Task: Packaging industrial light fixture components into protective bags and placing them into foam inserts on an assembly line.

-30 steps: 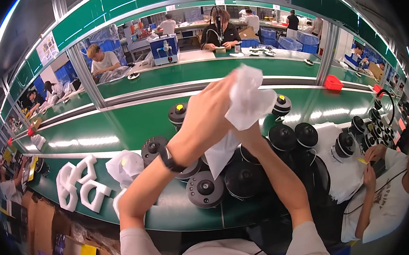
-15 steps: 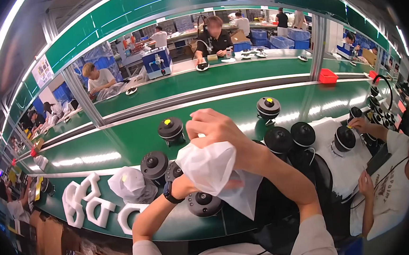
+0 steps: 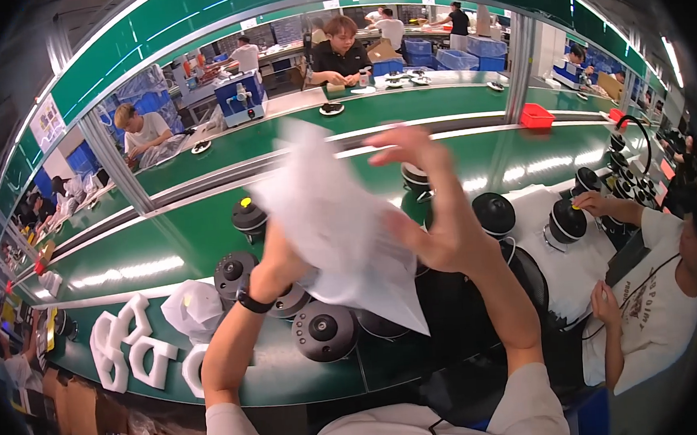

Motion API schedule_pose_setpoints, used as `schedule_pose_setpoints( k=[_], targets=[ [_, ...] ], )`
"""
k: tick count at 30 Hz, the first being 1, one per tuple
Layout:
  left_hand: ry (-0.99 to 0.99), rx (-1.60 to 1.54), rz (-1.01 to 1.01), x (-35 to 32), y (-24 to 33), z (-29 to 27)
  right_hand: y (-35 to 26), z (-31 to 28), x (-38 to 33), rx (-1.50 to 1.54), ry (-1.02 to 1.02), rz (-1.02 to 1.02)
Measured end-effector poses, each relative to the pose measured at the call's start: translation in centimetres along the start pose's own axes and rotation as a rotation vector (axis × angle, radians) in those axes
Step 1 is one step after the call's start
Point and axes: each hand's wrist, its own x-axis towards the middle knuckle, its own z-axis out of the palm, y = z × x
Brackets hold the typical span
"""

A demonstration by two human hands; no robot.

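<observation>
A white, thin, sheet-like bag is held up in front of me, blurred by motion. Whether anything is inside it cannot be seen. My left hand grips the bag from its left side, the fingers mostly hidden behind it. To its right, my right hand is open with fingers spread, the thumb side close against the bag. Below the bag stand dark round devices with a knob-like centre and small holes. Another dark device with a yellow dot stands behind my left hand.
White foam frames and a white-wrapped device lie to the left on the green bench. At right, a co-worker's hand touches a black device. A red bin stands by the rail.
The bag has been lifted and opened out upward. My right hand has let go of its top and spread its fingers to the right. The view has shifted slightly.
</observation>
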Motion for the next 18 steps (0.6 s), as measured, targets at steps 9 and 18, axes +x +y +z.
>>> schedule_pose_setpoints(
  k=[9,18],
  targets=[
    [0.184,-0.33,-0.304,1.4,-3.9,1.6,3.4,2.9,-8.7,-0.42,0.058,-0.239],
    [-0.067,-0.679,-0.611,2.4,-1.2,3.4,4.2,1.6,-13.5,-0.01,0.002,0.043]
  ],
)
